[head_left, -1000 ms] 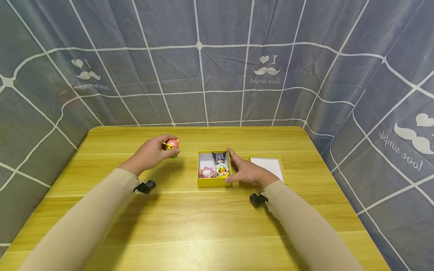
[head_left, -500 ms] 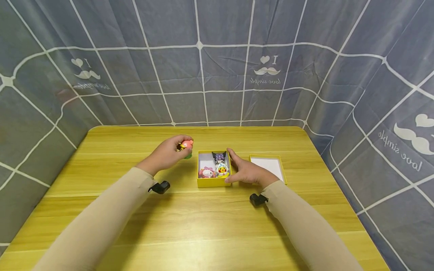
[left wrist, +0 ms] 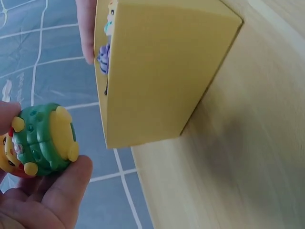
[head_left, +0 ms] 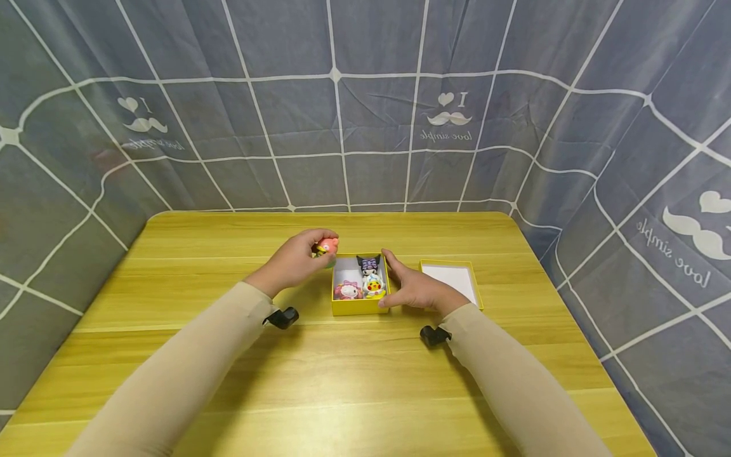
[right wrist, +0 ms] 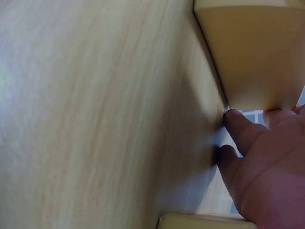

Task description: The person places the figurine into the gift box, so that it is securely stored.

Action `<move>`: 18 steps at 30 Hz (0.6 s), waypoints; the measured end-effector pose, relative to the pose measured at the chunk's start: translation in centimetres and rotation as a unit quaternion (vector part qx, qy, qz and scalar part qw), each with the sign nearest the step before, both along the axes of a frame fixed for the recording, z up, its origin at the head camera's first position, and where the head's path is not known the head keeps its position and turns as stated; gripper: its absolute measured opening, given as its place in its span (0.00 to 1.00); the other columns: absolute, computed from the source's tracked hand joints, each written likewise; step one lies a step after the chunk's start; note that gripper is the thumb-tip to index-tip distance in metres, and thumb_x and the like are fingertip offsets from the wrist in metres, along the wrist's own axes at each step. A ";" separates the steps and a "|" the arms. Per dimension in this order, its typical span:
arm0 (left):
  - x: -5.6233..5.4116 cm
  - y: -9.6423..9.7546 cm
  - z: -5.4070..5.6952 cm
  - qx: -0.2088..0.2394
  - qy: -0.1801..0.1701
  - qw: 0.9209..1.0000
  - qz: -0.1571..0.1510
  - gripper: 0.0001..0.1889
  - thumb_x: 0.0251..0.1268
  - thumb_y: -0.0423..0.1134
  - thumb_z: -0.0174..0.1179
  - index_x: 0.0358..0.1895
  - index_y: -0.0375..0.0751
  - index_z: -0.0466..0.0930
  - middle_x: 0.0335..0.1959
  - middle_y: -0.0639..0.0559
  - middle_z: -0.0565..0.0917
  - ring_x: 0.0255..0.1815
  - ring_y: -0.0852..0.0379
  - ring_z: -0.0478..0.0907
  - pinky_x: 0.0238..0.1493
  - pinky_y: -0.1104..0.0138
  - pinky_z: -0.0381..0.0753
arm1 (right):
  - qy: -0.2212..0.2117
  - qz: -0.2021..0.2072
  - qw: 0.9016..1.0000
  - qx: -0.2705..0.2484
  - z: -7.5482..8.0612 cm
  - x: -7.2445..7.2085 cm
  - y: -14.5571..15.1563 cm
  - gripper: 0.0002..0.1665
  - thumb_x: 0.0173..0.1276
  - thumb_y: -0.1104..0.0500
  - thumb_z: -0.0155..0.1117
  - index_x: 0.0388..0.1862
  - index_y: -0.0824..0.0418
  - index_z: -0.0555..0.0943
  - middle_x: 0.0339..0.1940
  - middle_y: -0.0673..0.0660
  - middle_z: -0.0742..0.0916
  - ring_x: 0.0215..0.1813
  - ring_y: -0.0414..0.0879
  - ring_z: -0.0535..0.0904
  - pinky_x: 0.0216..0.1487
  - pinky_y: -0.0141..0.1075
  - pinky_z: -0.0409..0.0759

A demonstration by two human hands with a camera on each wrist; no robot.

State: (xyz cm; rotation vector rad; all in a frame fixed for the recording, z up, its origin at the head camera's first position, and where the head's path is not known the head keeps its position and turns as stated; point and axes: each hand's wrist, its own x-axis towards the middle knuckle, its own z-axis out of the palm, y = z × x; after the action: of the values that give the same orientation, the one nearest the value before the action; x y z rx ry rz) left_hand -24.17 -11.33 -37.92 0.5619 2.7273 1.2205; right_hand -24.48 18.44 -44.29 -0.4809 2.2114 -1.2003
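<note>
My left hand (head_left: 294, 257) holds a small toy figurine (head_left: 327, 246) between thumb and fingers, just left of the open yellow box (head_left: 360, 308). The figurine has a pink hood, a yellow face and a green body; its yellow underside faces the camera in the left wrist view. Inside the box are a black-and-purple figurine (head_left: 370, 265), a white-and-yellow one (head_left: 374, 287) and a pink one (head_left: 349, 291). My right hand (head_left: 419, 289) grips the box's right side, its thumb at the near corner and index finger at the far one.
A shallow yellow lid (head_left: 451, 279), white inside, lies right of the box, partly behind my right hand. The wooden table (head_left: 354, 381) ends at a grey curtain (head_left: 377, 127) with white lines at the back and sides.
My left hand has carried the figurine rightward, from well left of the box to beside its far left corner. My right hand and the box have stayed in place.
</note>
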 end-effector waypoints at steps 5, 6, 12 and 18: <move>0.1 0.7 -0.2 0.010 0.004 1.000 0.012 0.22 0.73 0.42 0.67 0.68 0.44 0.79 0.59 0.44 0.84 0.53 0.46 0.81 0.52 0.58 0.81 | 0.000 0.001 1.000 0.000 0.1 0.0 0.0 0.83 0.58 0.49 0.85 0.89 0.43 0.28 0.90 0.53 0.42 0.90 0.52 0.43 0.88 0.50 0.44; 0.1 0.8 -0.2 0.013 0.004 1.000 0.013 0.22 0.73 0.42 0.67 0.67 0.44 0.80 0.59 0.44 0.84 0.53 0.46 0.81 0.52 0.58 0.82 | 0.001 0.002 1.000 -0.001 0.1 0.0 0.0 0.83 0.58 0.49 0.85 0.89 0.43 0.28 0.90 0.53 0.42 0.90 0.52 0.43 0.89 0.50 0.44; 0.1 1.6 -0.5 0.017 -0.001 1.000 0.012 0.21 0.72 0.43 0.69 0.65 0.44 0.83 0.59 0.46 0.86 0.55 0.47 0.82 0.57 0.56 0.83 | 0.005 0.002 1.000 0.000 0.0 -0.1 0.0 0.83 0.57 0.49 0.85 0.89 0.44 0.29 0.90 0.54 0.44 0.90 0.51 0.44 0.89 0.49 0.44; 0.1 2.2 -0.9 0.014 -0.015 1.000 0.008 0.23 0.72 0.45 0.70 0.67 0.46 0.82 0.60 0.47 0.86 0.56 0.48 0.82 0.56 0.56 0.85 | 0.001 0.000 1.000 0.002 0.0 -0.1 -0.1 0.83 0.57 0.47 0.85 0.89 0.43 0.29 0.91 0.53 0.43 0.90 0.51 0.41 0.89 0.51 0.43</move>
State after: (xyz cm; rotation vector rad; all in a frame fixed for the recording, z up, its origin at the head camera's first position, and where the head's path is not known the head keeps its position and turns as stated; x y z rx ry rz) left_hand -24.11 -9.14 -38.79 0.5211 2.7006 1.2612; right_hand -24.58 18.37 -44.28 -0.4806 2.2146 -1.1944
